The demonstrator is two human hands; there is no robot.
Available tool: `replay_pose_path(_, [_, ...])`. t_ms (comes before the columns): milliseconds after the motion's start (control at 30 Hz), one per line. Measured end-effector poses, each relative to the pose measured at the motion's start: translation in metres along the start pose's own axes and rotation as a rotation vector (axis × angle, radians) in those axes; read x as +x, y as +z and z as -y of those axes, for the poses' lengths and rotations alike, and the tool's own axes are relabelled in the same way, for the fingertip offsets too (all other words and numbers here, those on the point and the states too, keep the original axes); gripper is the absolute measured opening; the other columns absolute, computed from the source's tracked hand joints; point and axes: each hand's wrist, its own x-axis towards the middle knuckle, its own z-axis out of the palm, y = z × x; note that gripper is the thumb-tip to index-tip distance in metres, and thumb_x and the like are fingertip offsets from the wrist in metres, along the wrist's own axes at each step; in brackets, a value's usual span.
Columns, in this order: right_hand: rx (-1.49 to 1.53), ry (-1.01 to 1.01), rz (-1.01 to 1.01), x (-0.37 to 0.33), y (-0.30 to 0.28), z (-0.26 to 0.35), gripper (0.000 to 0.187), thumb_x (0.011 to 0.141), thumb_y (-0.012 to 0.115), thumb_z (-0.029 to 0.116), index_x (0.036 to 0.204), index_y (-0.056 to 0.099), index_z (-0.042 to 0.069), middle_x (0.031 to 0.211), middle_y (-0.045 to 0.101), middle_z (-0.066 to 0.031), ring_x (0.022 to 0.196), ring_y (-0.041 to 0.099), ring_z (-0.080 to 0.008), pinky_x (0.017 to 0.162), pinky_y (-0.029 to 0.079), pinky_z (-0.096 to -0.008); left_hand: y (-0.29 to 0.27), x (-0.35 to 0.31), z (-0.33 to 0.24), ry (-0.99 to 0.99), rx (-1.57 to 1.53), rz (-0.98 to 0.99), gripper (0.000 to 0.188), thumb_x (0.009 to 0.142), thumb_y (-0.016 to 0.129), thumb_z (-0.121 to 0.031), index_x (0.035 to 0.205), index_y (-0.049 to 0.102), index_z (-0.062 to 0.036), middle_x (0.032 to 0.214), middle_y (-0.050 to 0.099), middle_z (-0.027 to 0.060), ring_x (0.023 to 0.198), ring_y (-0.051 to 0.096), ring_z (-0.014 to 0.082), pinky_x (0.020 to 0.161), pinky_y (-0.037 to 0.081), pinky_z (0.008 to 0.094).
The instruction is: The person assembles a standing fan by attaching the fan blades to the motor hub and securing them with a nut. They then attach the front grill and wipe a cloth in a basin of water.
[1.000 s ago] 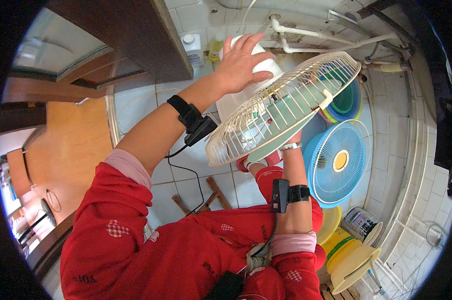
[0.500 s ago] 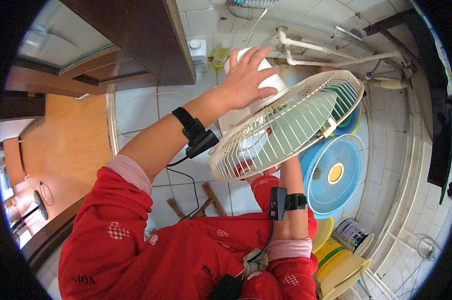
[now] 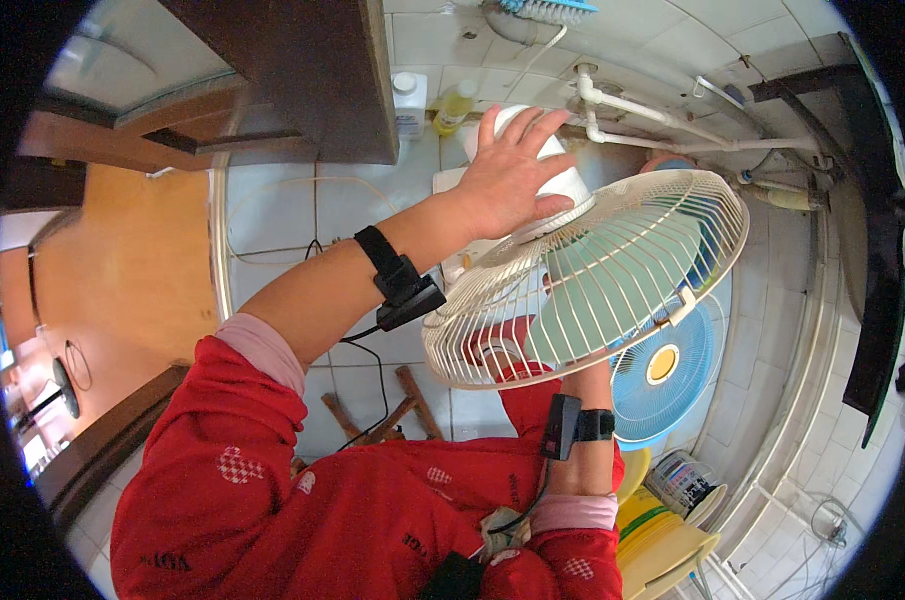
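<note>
A cream electric fan [image 3: 623, 290] with pale green blades behind a wire grille is tilted in front of me, its back partly facing me. My left hand [image 3: 518, 175] grips its white rounded motor housing [image 3: 570, 188], fingers and thumb spread around it. My right forearm [image 3: 588, 385] reaches up under the lower rim of the grille. The right hand itself is hidden behind the blades and wires, so its fingers cannot be made out. Black straps with small devices sit on both wrists.
A blue round fan grille [image 3: 663, 400] with a yellow centre lies at the right, above yellow basins [image 3: 648, 530] and a printed bucket [image 3: 685, 480]. White pipes [image 3: 653, 112] run along the tiled wall. Bottles [image 3: 409, 105] stand beside the brown door [image 3: 303, 70]. A wooden stool [image 3: 413, 395] is below.
The fan has turned slightly and shifted right and down in the view, showing more of its wire grille. My left hand has moved with it, staying on the motor housing.
</note>
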Motion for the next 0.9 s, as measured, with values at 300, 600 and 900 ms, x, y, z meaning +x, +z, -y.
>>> replay_pose_path(300, [0.02, 0.015, 0.006, 0.008, 0.013, -0.002, 0.031, 0.096, 0.05, 0.027, 0.116, 0.055, 0.003, 0.094, 0.063, -0.0053, 0.077, 0.061, -0.0159, 0.063, 0.051, -0.0275, 0.002, -0.001, -0.001, -0.005, -0.004, -0.008, 0.046, 0.083, 0.064, -0.044, 0.12, 0.063, -0.0171, 0.147, 0.027, 0.0126, 0.138, 0.021, 0.033, 0.11, 0.006, 0.0593])
replay_pose_path(600, [0.037, -0.007, 0.019, 0.013, 0.025, 0.005, 0.032, 0.096, 0.05, 0.028, 0.116, 0.055, 0.004, 0.095, 0.063, -0.0054, 0.077, 0.061, -0.016, 0.063, 0.051, -0.0277, -0.023, 0.034, 0.003, -0.055, -0.052, 0.18, 0.057, 0.078, 0.068, -0.046, 0.127, 0.058, -0.0176, 0.128, 0.05, 0.0144, 0.121, 0.044, 0.0317, 0.102, 0.028, 0.0512])
replay_pose_path(900, [0.058, 0.023, -0.016, 0.011, 0.02, 0.012, 0.032, 0.096, 0.05, 0.029, 0.117, 0.055, 0.004, 0.095, 0.063, -0.0055, 0.077, 0.062, -0.0162, 0.063, 0.052, -0.028, 0.005, 0.059, 0.007, -0.252, 0.046, 0.114, 0.023, 0.081, 0.061, -0.03, 0.089, 0.068, -0.0099, 0.093, 0.067, 0.0102, 0.098, 0.058, 0.0302, 0.081, 0.045, 0.0475])
